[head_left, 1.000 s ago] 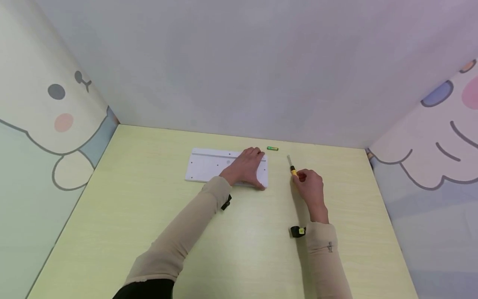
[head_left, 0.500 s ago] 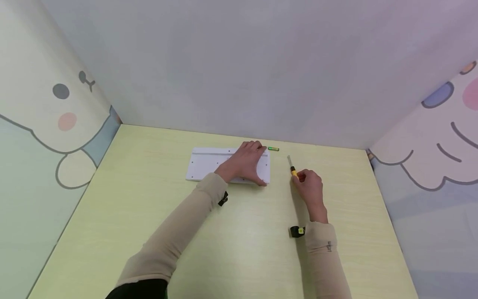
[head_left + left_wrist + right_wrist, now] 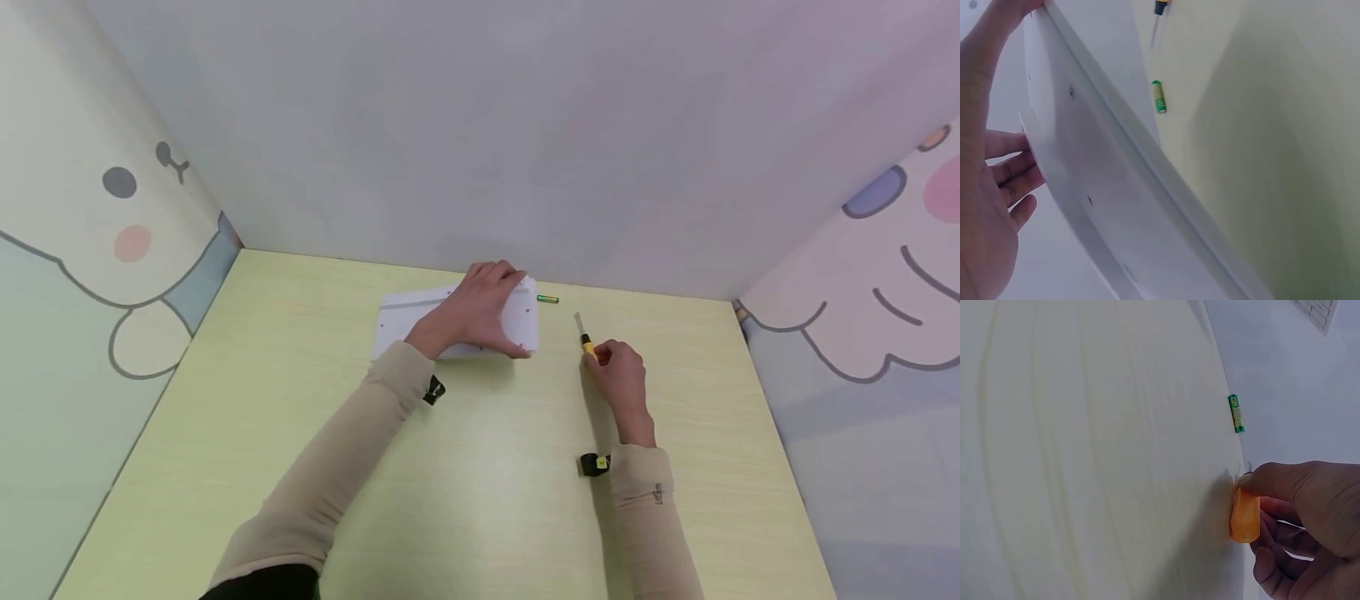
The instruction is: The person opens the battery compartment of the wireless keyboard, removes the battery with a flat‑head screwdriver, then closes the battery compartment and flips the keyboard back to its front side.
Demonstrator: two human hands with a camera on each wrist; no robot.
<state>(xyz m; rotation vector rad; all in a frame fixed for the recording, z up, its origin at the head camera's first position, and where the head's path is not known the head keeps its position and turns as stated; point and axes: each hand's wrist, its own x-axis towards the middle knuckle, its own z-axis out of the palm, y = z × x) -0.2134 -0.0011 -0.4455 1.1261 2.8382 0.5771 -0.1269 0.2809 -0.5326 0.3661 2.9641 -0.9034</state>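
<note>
My left hand [image 3: 476, 308] grips a white keyboard [image 3: 408, 312] across its width near the right end, thumb on the near edge and fingers on the far edge. Its underside, dotted with small dark screw holes, faces up, and its right end is raised off the table. Some keys of the keyboard [image 3: 1319, 309] show at the top of the right wrist view. My right hand [image 3: 621, 375] pinches the yellow handle of a screwdriver [image 3: 588, 342], whose metal shaft points away toward the back wall. A green battery [image 3: 547, 298] lies just right of the keyboard.
The pale wooden table [image 3: 487, 483] ends at a grey back wall [image 3: 480, 150]. Side panels with cartoon faces stand at left and right. A black wrist camera [image 3: 595, 465] sits at my right cuff, and another black wrist camera [image 3: 433, 390] at the left.
The left hand has tightened on the keyboard and raised its right end, tilting it up from lying flat. My right hand and the screwdriver have hardly moved.
</note>
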